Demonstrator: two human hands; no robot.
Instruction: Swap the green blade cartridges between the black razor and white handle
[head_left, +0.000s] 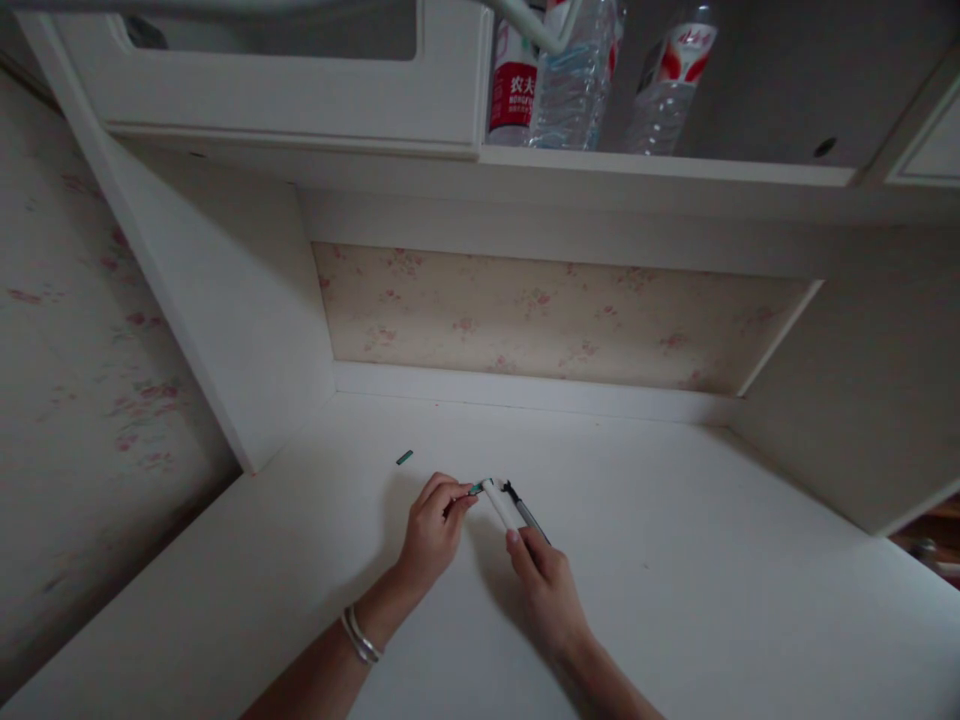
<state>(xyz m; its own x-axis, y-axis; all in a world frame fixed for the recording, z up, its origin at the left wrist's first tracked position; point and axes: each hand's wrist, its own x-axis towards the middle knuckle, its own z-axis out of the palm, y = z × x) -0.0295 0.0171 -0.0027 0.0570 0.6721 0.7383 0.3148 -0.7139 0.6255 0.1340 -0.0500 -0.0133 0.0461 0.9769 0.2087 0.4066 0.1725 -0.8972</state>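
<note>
My right hand (551, 590) is closed around a slim white stick-shaped handle (501, 506), its far end pointing up and left. A thin grey-and-black rod (529, 515) with a dark, forked-looking tip runs beside it; its lower end goes behind my right fingers, and I cannot tell whether it is gripped too. Between thumb and fingertips, my left hand (435, 530) pinches a small green strip (476, 489), which meets the tip of the white handle. A similar dark green strip (405, 457) lies on the desk beyond my left hand.
The white desk (675, 600) extends under both hands. Side panels (240, 300) and a low back ledge (525, 386) bound it. Overhead, a shelf (750, 172) holds plastic bottles (679, 75) near a white cabinet door (300, 95). Floral wallpaper (480, 310) shows behind.
</note>
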